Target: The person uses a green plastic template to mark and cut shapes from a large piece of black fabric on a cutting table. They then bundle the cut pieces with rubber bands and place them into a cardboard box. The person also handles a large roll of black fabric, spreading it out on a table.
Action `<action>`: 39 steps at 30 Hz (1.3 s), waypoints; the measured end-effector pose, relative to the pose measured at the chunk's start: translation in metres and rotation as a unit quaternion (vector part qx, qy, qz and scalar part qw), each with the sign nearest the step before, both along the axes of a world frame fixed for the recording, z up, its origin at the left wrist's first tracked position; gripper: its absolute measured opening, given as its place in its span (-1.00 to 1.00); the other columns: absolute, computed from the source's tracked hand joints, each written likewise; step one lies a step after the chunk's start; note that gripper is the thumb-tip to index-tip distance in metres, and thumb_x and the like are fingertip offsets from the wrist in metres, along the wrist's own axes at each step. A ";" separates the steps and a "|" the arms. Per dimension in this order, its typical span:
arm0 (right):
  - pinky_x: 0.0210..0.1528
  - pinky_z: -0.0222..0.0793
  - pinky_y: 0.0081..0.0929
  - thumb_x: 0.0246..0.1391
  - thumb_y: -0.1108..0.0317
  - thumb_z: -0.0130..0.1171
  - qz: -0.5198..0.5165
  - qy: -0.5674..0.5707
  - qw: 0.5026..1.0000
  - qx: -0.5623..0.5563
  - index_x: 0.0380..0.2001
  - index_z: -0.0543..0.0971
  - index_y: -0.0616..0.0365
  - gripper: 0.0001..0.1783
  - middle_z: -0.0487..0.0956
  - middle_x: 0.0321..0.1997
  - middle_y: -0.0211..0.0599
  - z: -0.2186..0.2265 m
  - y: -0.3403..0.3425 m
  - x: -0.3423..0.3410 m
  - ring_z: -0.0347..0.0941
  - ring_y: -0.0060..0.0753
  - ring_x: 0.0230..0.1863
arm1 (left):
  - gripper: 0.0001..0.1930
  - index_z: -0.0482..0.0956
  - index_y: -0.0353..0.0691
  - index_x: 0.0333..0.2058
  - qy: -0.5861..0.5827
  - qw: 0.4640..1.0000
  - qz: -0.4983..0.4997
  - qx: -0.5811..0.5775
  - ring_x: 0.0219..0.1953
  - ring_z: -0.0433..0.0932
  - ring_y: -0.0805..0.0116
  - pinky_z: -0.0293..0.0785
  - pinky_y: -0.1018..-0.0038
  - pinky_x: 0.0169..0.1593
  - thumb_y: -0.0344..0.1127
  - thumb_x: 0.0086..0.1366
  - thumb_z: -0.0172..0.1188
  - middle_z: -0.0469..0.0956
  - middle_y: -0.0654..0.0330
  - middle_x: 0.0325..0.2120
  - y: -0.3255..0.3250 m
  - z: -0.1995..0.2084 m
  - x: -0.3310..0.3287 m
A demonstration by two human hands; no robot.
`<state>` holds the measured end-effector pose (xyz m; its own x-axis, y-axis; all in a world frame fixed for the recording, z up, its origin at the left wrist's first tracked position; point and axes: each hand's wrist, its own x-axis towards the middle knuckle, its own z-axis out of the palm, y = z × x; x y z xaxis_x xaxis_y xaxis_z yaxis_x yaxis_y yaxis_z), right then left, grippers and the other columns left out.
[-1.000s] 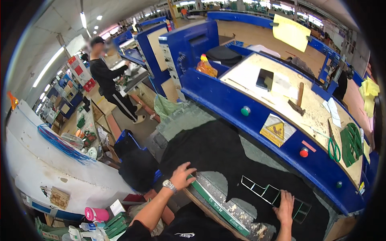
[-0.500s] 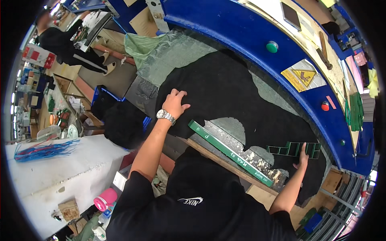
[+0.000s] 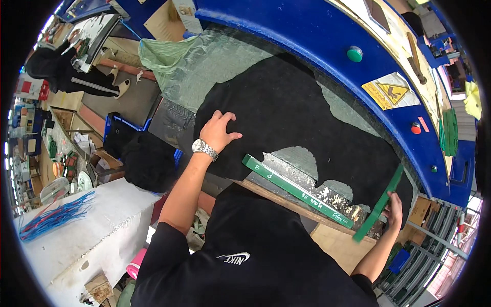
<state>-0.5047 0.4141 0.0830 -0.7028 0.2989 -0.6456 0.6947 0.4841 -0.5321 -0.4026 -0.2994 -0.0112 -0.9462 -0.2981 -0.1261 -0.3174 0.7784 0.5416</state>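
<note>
Here we are at the big blue machine (image 3: 327, 41), its beam curving across the far side, its ends cut off or lost at the rim. In front of it spreads the black sheet (image 3: 271, 102), scalloped along the near edge. By that edge lies the long green strip (image 3: 299, 192) with pale handwriting.

And there's the change! The green frame (image 3: 379, 205), which half a second ago showed us its open cells, now stands edge-on as one slim band over the sheet's right end. As we judge it, it has been tilted up, so its outline no longer lies flat on the material.

Our right hand (image 3: 394, 212) has its fingers clamped on that frame, though the far side of the grip is hidden. Our left hand (image 3: 217, 132) rests on the sheet, as before, fingers apart and curled. We can't make out the frame's cells, nor whether its lower end touches anything.
</note>
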 end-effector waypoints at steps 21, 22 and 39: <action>0.33 0.28 0.07 -0.28 0.56 0.38 0.731 0.187 0.644 0.126 0.34 0.32 -0.18 0.00 0.15 0.46 -0.06 -0.007 -0.418 -0.048 0.22 0.10 0.37 | -0.30 0.56 -0.18 0.09 0.126 0.988 -0.030 0.084 -0.07 0.50 0.21 0.50 0.36 -0.05 -0.15 -0.08 0.57 0.49 0.16 -0.11 -0.011 -0.007 -0.002; 0.33 0.27 0.11 -0.26 0.56 0.38 0.734 0.189 0.639 0.132 0.34 0.31 -0.19 0.00 0.14 0.47 -0.06 -0.012 -0.420 -0.047 0.21 0.09 0.38 | -0.32 0.58 -0.19 0.06 0.135 0.989 -0.037 0.051 -0.06 0.49 0.20 0.49 0.35 -0.03 -0.14 -0.08 0.56 0.48 0.15 -0.11 -0.011 -0.011 -0.002; -0.30 0.44 -0.42 0.12 0.44 0.28 0.275 0.349 0.888 0.116 -0.13 0.64 0.32 -0.75 0.57 -0.36 -0.17 -0.080 -0.195 -0.003 0.52 -0.33 -0.42 | -0.50 0.69 -0.26 -0.10 0.143 0.989 -0.022 -0.040 -0.18 0.50 0.28 0.48 0.42 -0.24 -0.23 -0.06 0.56 0.51 0.18 -0.20 -0.006 -0.028 -0.016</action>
